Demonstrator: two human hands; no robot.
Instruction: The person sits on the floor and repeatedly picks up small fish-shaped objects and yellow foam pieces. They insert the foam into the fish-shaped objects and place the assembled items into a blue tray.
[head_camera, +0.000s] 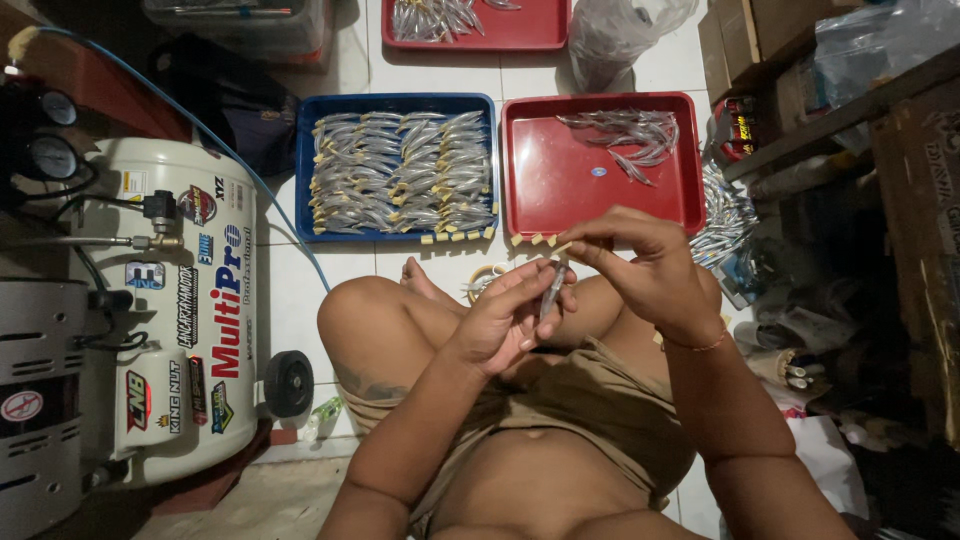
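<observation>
I am sitting cross-legged on the tiled floor, holding one slim silvery lure body (551, 288) upright between my hands, just in front of the blue tray (303, 170). My left hand (503, 318) is curling closed around its lower part, thumb and fingers pinching it. My right hand (640, 262) is closing its fingertips on the top end.

The blue tray is carrying rows of the same silvery bodies, far too many for me to count, each with a small tan tip. To the right of the blue tray a red tray (560, 190) is holding only a small heap of them in its far corner. Beyond it a second red tray (520, 35) is showing another cluster. Left of the blue tray one white air compressor (165, 300) is standing.
</observation>
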